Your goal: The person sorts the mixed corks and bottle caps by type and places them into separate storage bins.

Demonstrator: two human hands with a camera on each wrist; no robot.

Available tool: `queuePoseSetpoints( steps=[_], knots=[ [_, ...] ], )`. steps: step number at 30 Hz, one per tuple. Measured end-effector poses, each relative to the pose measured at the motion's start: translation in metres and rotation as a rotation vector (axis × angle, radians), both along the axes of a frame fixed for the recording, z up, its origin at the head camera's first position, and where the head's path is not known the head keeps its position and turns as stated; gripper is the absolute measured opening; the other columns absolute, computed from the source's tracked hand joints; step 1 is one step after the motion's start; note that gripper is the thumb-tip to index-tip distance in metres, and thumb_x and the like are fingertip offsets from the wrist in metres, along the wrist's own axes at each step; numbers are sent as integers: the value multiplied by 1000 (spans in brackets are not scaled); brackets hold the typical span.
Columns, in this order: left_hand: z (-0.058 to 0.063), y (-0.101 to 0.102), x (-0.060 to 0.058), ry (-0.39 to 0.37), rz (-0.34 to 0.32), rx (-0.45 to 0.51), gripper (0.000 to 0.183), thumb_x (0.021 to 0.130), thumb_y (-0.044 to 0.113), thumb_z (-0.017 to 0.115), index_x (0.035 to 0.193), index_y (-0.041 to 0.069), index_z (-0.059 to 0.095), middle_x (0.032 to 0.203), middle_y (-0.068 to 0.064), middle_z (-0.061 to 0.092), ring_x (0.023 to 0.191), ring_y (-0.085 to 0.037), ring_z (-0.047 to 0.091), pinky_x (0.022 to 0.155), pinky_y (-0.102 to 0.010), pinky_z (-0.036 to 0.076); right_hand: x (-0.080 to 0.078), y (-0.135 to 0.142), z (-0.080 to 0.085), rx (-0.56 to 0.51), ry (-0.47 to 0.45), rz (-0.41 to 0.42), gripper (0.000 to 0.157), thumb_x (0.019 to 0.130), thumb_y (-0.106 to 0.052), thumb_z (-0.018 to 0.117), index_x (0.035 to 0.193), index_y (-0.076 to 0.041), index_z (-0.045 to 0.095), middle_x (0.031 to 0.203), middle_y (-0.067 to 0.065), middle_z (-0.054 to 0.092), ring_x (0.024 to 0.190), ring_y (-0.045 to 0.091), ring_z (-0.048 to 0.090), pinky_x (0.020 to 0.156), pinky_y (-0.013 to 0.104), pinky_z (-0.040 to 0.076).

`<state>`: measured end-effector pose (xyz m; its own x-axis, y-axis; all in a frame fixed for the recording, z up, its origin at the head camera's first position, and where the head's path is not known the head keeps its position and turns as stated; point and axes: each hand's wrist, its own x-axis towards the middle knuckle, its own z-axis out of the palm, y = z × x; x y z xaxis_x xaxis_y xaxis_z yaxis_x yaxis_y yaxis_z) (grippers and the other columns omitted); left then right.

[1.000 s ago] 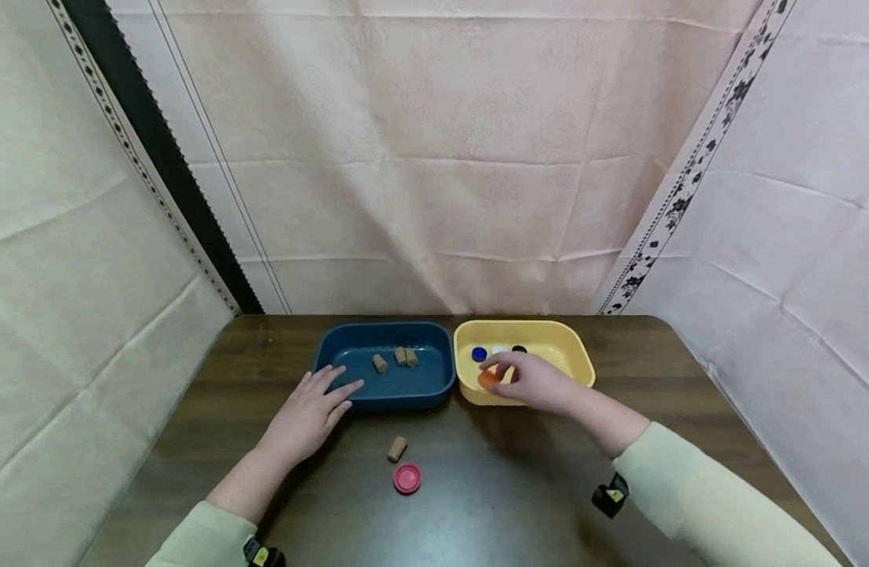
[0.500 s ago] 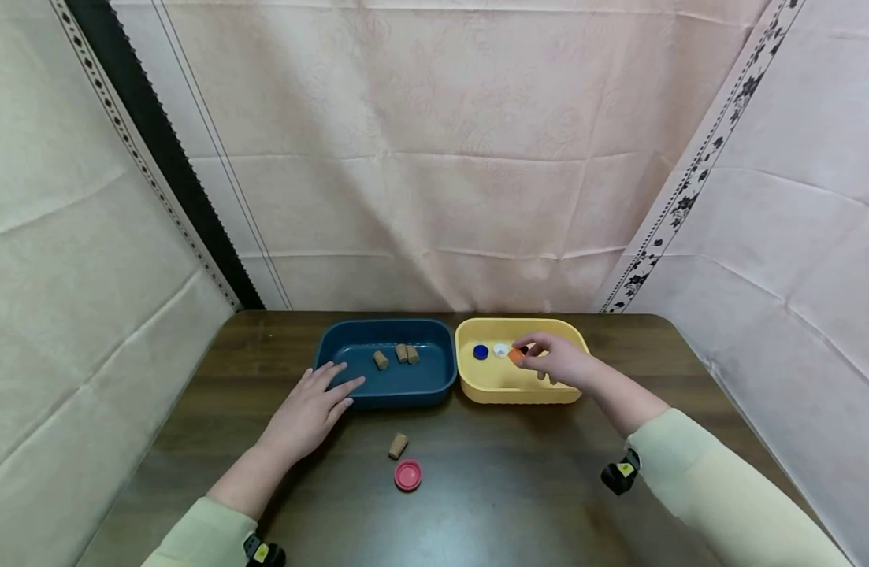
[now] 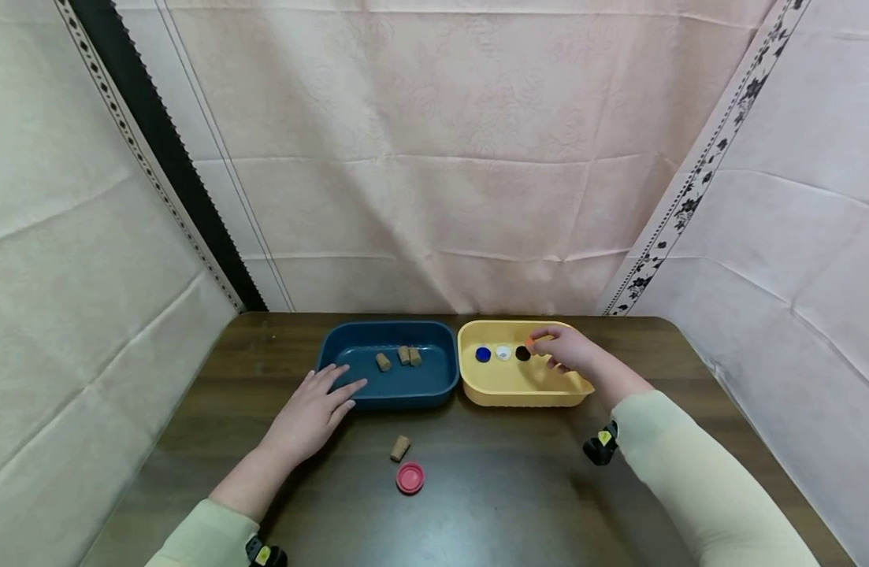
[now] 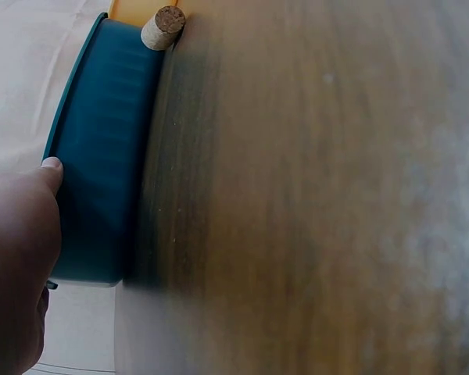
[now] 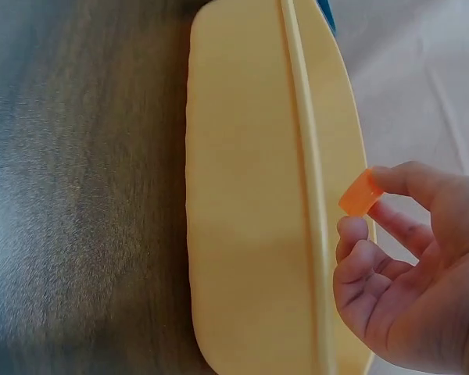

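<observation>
My right hand [image 3: 566, 349] pinches an orange bottle cap [image 5: 361, 194] between thumb and finger over the right part of the yellow tray [image 3: 526, 398]. In that tray a blue cap [image 3: 483, 354], a white cap [image 3: 503, 353] and a black cap [image 3: 522, 353] lie in a row, just left of the orange one. My left hand [image 3: 310, 413] rests with spread fingers at the near left rim of the blue tray [image 3: 406, 394]. Inside the blue tray are a cork [image 3: 383, 362] and two more corks [image 3: 409, 356] side by side.
On the wooden table [image 3: 498, 504], in front of the trays, lie a cork [image 3: 399, 448] and a red cap [image 3: 410, 478] close together. The two trays stand side by side. Pale cloth [image 3: 434, 197] hangs behind the table and at both sides.
My right hand has carried the orange cap rightward and a little back across the yellow tray, past the blue, white and black caps. The left hand has stayed at the blue tray.
</observation>
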<state>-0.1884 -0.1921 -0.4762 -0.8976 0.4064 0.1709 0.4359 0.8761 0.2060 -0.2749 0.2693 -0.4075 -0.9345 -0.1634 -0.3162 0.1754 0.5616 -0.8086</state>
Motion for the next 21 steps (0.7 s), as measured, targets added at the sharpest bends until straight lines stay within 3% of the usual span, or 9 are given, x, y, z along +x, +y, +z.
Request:
queuePoseSetpoints(
  steps=[6,11,14,17,21],
  knots=[
    [0,-1,0,-22,8,-10,47,101,37,58,147,32,50,157,-9,37,148,-32,23,119,-57,15,-9,3,-13,17,42,-35,44,94,-14,59,134,3,51,99,10,59,63,20,57,52,26,43],
    [0,-1,0,-27,11,-8,47,101,38,57,147,33,49,157,-8,37,149,-31,22,119,-56,15,-15,4,-24,211,150,-35,36,95,-14,62,127,1,59,84,11,59,56,18,54,49,26,43],
    [0,-1,-1,-26,7,-6,46,101,39,56,147,33,50,157,-9,37,149,-32,22,119,-57,15,-16,3,-28,376,263,-8,29,93,-15,65,118,1,64,88,15,65,66,21,56,60,32,48],
    [0,-1,-1,-24,4,-6,46,101,38,56,146,32,50,157,-9,37,148,-32,22,118,-57,15,-15,1,-30,512,348,21,28,91,-16,67,113,2,67,101,16,69,85,28,59,80,40,49],
    [0,-1,0,-21,6,-10,46,101,37,57,146,32,50,157,-9,37,148,-31,23,119,-56,15,-15,-2,-33,618,371,44,29,92,-19,66,113,1,66,106,16,69,92,31,59,88,46,47]
  ],
)
